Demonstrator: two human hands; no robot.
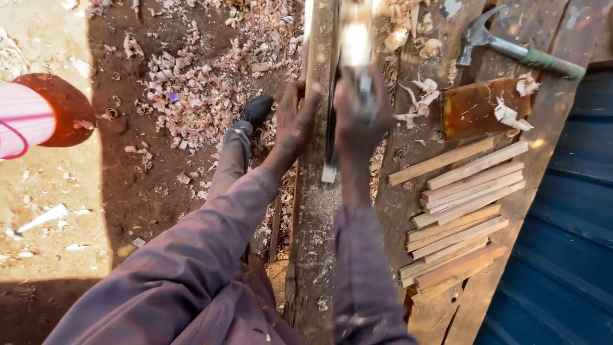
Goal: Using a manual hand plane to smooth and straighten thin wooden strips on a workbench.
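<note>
My right hand (359, 121) is closed around a blurred metal hand tool (355, 45) that lies over a long wooden strip (330, 163) on the workbench. My left hand (295, 121) presses on the bench's long wooden beam (313, 211) just left of that strip, fingers spread over its edge. Both arms wear purple-grey sleeves. What kind of tool the right hand holds is hard to tell because of motion blur.
A stack of several cut wooden strips (463, 217) lies on the bench to the right. Beyond it lie a reddish block (476, 108) and a claw hammer (511, 45). Wood shavings (191, 83) cover the dirt floor around my black shoe (257, 108). A blue metal sheet (568, 243) borders the right.
</note>
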